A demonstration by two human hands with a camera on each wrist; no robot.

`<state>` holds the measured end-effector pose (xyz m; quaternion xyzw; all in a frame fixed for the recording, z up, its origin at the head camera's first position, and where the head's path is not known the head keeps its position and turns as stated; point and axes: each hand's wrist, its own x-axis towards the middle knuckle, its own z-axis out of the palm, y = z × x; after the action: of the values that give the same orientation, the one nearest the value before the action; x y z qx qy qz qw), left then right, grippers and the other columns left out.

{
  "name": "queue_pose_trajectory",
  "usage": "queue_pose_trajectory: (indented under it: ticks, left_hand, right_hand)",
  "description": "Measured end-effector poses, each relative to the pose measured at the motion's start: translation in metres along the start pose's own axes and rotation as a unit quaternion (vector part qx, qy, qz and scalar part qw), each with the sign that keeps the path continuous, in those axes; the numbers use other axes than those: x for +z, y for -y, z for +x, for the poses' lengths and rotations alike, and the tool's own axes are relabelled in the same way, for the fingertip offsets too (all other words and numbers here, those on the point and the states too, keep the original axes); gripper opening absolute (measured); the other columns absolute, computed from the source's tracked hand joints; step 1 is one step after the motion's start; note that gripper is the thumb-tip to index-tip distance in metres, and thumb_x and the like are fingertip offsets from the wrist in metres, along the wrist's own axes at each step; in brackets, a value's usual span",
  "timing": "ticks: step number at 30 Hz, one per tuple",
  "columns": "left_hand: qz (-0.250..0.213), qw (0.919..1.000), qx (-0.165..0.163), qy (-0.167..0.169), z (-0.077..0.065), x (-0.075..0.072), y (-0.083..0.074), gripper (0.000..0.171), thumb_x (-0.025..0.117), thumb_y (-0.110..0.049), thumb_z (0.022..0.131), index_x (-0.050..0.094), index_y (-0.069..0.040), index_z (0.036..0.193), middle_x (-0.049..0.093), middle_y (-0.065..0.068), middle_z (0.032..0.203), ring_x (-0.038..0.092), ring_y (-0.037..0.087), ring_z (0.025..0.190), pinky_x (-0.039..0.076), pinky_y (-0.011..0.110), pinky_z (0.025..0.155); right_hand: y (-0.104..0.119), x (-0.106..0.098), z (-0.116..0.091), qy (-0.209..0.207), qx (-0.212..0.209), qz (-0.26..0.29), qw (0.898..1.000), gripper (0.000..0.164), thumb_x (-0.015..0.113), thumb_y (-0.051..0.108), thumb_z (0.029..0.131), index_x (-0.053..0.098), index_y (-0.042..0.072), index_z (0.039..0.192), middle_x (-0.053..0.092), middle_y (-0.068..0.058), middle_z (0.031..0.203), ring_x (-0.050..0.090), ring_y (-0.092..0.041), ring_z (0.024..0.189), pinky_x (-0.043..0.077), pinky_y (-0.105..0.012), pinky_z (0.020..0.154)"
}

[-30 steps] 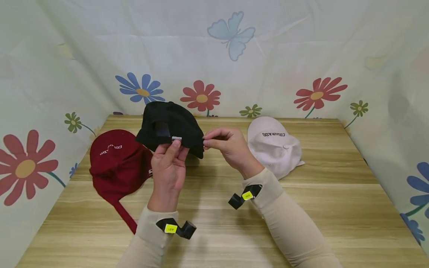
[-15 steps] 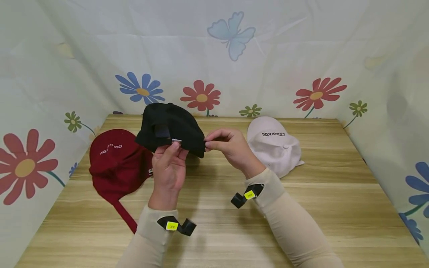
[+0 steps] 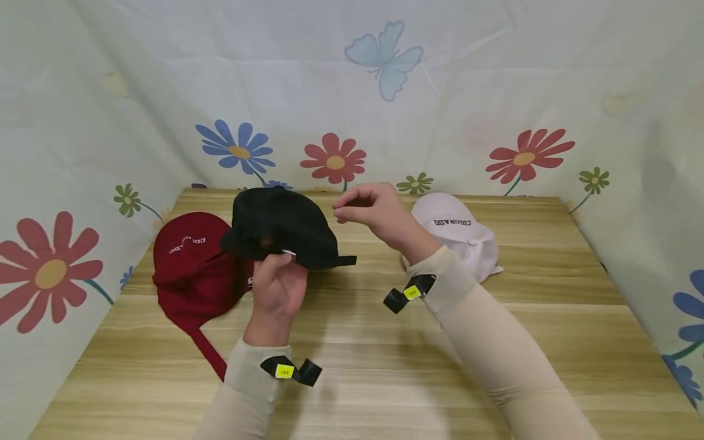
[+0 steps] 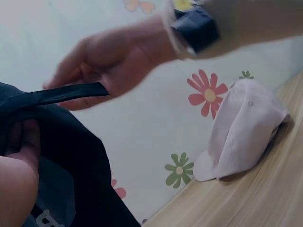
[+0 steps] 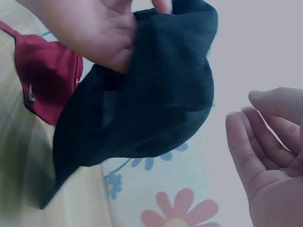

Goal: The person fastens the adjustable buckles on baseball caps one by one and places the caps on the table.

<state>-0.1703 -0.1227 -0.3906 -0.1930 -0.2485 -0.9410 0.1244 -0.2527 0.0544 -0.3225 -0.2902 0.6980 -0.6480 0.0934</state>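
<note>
In the head view my left hand (image 3: pixel 278 294) grips a black baseball cap (image 3: pixel 288 217) by its lower edge, the thumb beside a small whitish tag (image 3: pixel 288 253). The cap is held up over the table. A loose black strap end (image 3: pixel 348 261) sticks out from its right side; the left wrist view shows this strap (image 4: pixel 71 93) extending past the cap's edge. My right hand (image 3: pixel 385 217) is raised just right of the cap, fingers bent and holding nothing. In the right wrist view a gap separates the right hand (image 5: pixel 270 151) from the black cap (image 5: pixel 161 94).
On the wooden table (image 3: pixel 352 379), a dark red cap (image 3: pixel 192 263) lies at left, its strap (image 3: pixel 209 351) trailing toward the front. A white cap (image 3: pixel 478 244) lies at right, partly behind my right wrist. Flower-printed cloth walls (image 3: pixel 462 73) enclose the table.
My right hand has let go of the black cap's right edge and risen away from it. The cap has tipped and sunk slightly in my left hand, and its strap end now sticks out.
</note>
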Motion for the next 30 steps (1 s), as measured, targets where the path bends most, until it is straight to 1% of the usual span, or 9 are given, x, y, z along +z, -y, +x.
queue_pose_trajectory:
  ticks: [4, 7, 10, 13, 17, 20, 23, 26, 30]
  left_hand:
    - [-0.009, 0.9998, -0.018, 0.008, -0.003, -0.002, -0.002, 0.03, 0.028, 0.011, 0.079, 0.051, -0.008, 0.083, 0.053, 0.004, 0.086, 0.052, 0.018, 0.081, 0.047, 0.031, 0.076]
    - [-0.004, 0.9995, -0.028, 0.01, -0.004, -0.004, -0.003, 0.032, 0.026, 0.01, 0.079, 0.052, -0.007, 0.083, 0.056, 0.004, 0.085, 0.054, 0.017, 0.08, 0.048, 0.029, 0.076]
    - [0.01, 0.9993, -0.033, 0.013, -0.004, -0.004, -0.004, 0.034, 0.025, 0.01, 0.079, 0.054, -0.005, 0.087, 0.059, 0.004, 0.088, 0.056, 0.017, 0.081, 0.049, 0.029, 0.076]
    - [0.025, 0.9989, -0.037, 0.017, -0.005, -0.005, -0.005, 0.036, 0.024, 0.01, 0.079, 0.055, -0.005, 0.089, 0.061, 0.004, 0.09, 0.058, 0.016, 0.082, 0.05, 0.029, 0.077]
    - [0.038, 0.9976, -0.049, 0.031, -0.006, -0.007, -0.004, 0.041, 0.02, 0.012, 0.075, 0.055, -0.006, 0.086, 0.06, 0.003, 0.089, 0.057, 0.016, 0.08, 0.048, 0.027, 0.075]
    - [0.046, 0.996, -0.059, 0.05, -0.007, -0.007, -0.003, 0.04, 0.021, 0.012, 0.072, 0.055, -0.007, 0.082, 0.059, 0.001, 0.087, 0.053, 0.015, 0.078, 0.045, 0.027, 0.073]
    - [0.048, 0.9946, -0.066, 0.065, -0.008, -0.007, -0.002, 0.037, 0.026, 0.011, 0.07, 0.056, -0.008, 0.081, 0.058, 0.0, 0.087, 0.052, 0.014, 0.08, 0.044, 0.028, 0.076]
    - [0.042, 0.994, -0.072, 0.071, -0.008, -0.006, -0.001, 0.038, 0.027, 0.011, 0.069, 0.057, -0.007, 0.082, 0.059, 0.0, 0.087, 0.053, 0.014, 0.082, 0.044, 0.028, 0.077]
    - [0.045, 0.992, -0.08, 0.087, -0.01, -0.006, -0.003, 0.046, 0.019, 0.012, 0.069, 0.057, -0.008, 0.084, 0.058, -0.001, 0.087, 0.052, 0.013, 0.083, 0.044, 0.028, 0.08]
  right_hand:
    - [0.017, 0.002, 0.015, 0.026, -0.001, -0.061, 0.998, 0.013, 0.069, 0.017, 0.08, 0.068, 0.01, 0.091, 0.066, -0.006, 0.086, 0.064, -0.022, 0.079, 0.054, -0.033, 0.078]
    - [0.028, 0.006, 0.026, 0.043, 0.002, -0.096, 0.994, 0.012, 0.069, 0.021, 0.08, 0.069, 0.015, 0.091, 0.066, -0.003, 0.09, 0.064, -0.02, 0.082, 0.054, -0.031, 0.078]
    - [0.035, 0.012, 0.036, 0.057, 0.007, -0.124, 0.991, 0.014, 0.068, 0.022, 0.081, 0.068, 0.017, 0.094, 0.066, -0.001, 0.092, 0.064, -0.02, 0.085, 0.053, -0.028, 0.078]
    - [0.038, 0.018, 0.045, 0.072, 0.014, -0.141, 0.987, 0.018, 0.066, 0.02, 0.082, 0.068, 0.013, 0.099, 0.066, -0.002, 0.094, 0.063, -0.021, 0.087, 0.052, -0.026, 0.079]
    - [0.04, 0.026, 0.053, 0.098, 0.021, -0.157, 0.983, 0.021, 0.063, 0.02, 0.085, 0.067, 0.011, 0.103, 0.065, -0.005, 0.096, 0.06, -0.021, 0.087, 0.051, -0.026, 0.079]
    - [0.041, 0.029, 0.056, 0.116, 0.027, -0.188, 0.975, 0.02, 0.062, 0.026, 0.086, 0.068, 0.016, 0.102, 0.066, 0.0, 0.094, 0.06, -0.017, 0.085, 0.051, -0.025, 0.078]
    - [0.039, 0.028, 0.056, 0.138, 0.041, -0.217, 0.965, 0.02, 0.063, 0.031, 0.085, 0.069, 0.02, 0.1, 0.067, 0.004, 0.092, 0.06, -0.012, 0.084, 0.051, -0.024, 0.077]
    - [0.037, 0.027, 0.056, 0.158, 0.06, -0.217, 0.962, 0.021, 0.062, 0.033, 0.085, 0.069, 0.021, 0.101, 0.067, 0.005, 0.095, 0.062, -0.01, 0.086, 0.052, -0.024, 0.079]
    - [0.039, 0.027, 0.054, 0.179, 0.078, -0.204, 0.959, 0.02, 0.06, 0.03, 0.087, 0.067, 0.021, 0.103, 0.066, 0.005, 0.101, 0.062, -0.009, 0.09, 0.052, -0.024, 0.082]
